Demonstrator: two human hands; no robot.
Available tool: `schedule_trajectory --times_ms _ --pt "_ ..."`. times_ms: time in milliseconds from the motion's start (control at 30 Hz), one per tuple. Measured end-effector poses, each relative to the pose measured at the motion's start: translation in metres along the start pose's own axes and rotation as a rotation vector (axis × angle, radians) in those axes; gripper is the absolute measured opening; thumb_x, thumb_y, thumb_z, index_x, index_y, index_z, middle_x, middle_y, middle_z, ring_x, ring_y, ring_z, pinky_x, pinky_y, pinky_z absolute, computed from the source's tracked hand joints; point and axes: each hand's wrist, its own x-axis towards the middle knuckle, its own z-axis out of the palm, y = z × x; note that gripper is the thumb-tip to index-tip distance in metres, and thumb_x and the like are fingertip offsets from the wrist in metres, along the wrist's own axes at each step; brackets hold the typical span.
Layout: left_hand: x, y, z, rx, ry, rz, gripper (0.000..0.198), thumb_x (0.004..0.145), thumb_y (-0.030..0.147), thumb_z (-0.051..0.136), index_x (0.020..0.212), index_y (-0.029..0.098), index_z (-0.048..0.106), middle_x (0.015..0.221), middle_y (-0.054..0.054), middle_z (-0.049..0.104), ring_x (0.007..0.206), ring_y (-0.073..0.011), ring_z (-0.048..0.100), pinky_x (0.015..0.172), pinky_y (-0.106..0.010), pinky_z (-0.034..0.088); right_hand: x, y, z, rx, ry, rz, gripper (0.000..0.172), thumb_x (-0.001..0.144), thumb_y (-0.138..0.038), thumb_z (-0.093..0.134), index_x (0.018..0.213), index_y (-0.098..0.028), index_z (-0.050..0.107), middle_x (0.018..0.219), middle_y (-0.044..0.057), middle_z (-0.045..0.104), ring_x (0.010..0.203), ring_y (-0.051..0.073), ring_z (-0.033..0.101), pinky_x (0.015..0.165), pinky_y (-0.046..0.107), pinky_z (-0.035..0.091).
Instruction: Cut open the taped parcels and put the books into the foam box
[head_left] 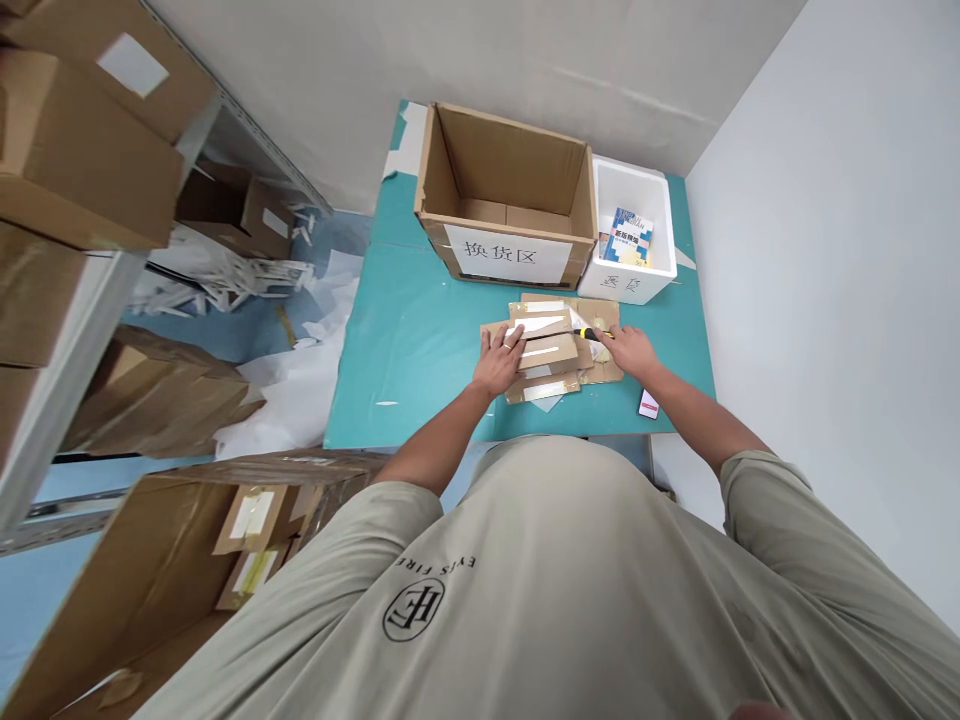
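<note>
My left hand (499, 362) lies flat on a stack of flattened cardboard pieces (547, 350) with white labels or strips on them. The fingers are spread and press down on the pile. My right hand (630, 352) grips a yellow-and-black utility knife (592, 334) at the right side of the same pile. Its blade is hidden or too small to make out. The pile rests on a teal-covered table (405, 370).
An open cardboard box (504, 190) with a white Chinese-lettered sign and a white foam box (630, 230) holding a blue book (628, 235) stand at the table's far edge. A phone (649, 403) lies near my right forearm. Shelved cartons and white paper scraps fill the left.
</note>
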Motion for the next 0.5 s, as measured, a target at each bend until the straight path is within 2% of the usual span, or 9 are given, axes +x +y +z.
schedule_trajectory --times_ms 167,233,300,400,500 --pt "0.005 0.001 -0.002 0.020 -0.001 0.015 0.091 0.098 0.044 0.085 0.182 0.024 0.056 0.201 -0.017 0.025 0.188 -0.0490 0.013 0.149 -0.077 -0.005 0.001 0.003 0.003 -0.001 0.019 -0.002 0.067 0.116 -0.015 0.039 0.181 -0.018 0.055 0.139 0.028 0.073 0.115 0.038 0.061 0.099 0.048 0.043" --pt "0.006 0.001 -0.002 0.007 0.024 0.021 0.082 0.103 0.047 0.080 0.178 0.022 0.060 0.200 -0.017 0.029 0.188 -0.0482 0.016 0.150 -0.075 -0.004 0.001 0.003 0.004 0.002 0.028 -0.010 0.067 0.116 -0.014 0.038 0.180 -0.017 0.056 0.140 0.029 0.073 0.116 0.039 0.061 0.100 0.048 0.044" --pt "0.009 0.003 -0.003 -0.020 0.065 0.029 0.066 0.111 0.048 0.070 0.170 0.021 0.068 0.198 -0.016 0.036 0.187 -0.0449 0.022 0.151 -0.072 -0.004 0.000 0.002 0.004 -0.008 0.028 -0.017 0.068 0.116 -0.013 0.038 0.181 -0.017 0.056 0.141 0.029 0.073 0.116 0.038 0.062 0.100 0.048 0.044" --pt "0.023 0.009 -0.006 -0.071 0.130 0.013 0.049 0.120 0.041 0.050 0.149 0.019 0.083 0.186 -0.016 0.056 0.178 -0.0399 0.041 0.152 -0.066 0.000 -0.002 0.000 0.005 -0.021 0.026 -0.024 0.068 0.115 -0.014 0.043 0.182 -0.017 0.054 0.142 0.028 0.073 0.116 0.038 0.062 0.101 0.047 0.044" --pt "0.047 0.015 -0.010 -0.046 0.135 -0.016 0.054 0.119 0.029 0.040 0.130 0.015 0.091 0.160 -0.023 0.076 0.158 -0.0392 0.063 0.149 -0.062 0.021 -0.004 -0.003 0.005 -0.038 0.002 -0.017 0.069 0.115 -0.015 0.043 0.183 -0.018 0.053 0.142 0.028 0.074 0.118 0.038 0.063 0.102 0.048 0.045"
